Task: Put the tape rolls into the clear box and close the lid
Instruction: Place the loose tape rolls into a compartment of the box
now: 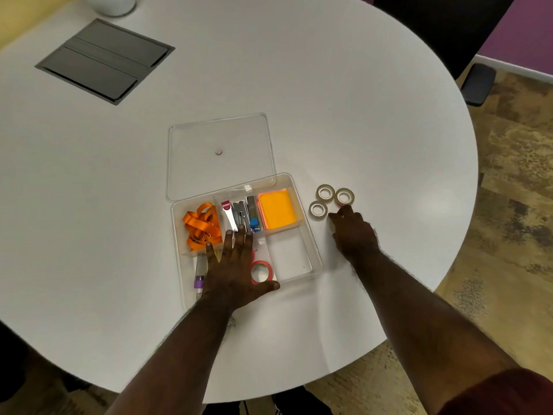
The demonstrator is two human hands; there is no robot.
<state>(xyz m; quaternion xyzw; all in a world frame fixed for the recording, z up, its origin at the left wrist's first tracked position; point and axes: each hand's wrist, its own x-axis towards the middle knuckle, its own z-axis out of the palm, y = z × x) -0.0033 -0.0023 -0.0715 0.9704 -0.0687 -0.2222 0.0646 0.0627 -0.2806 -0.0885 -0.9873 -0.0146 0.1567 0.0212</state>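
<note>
Two hands: left hand (236,271) flat on clear box (312,250), right hand (354,232) beside tape rolls (325,193).

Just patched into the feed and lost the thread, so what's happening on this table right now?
A person is packing tape rolls into a clear box. The left hand lies flat over the box's near compartments, beside a red roll already inside. The right hand reaches toward three beige rolls on the table, not gripping any yet. The lid lies off, behind the box.

No legible text, labels or nos. anywhere; view perhaps too coarse for small print.
</note>
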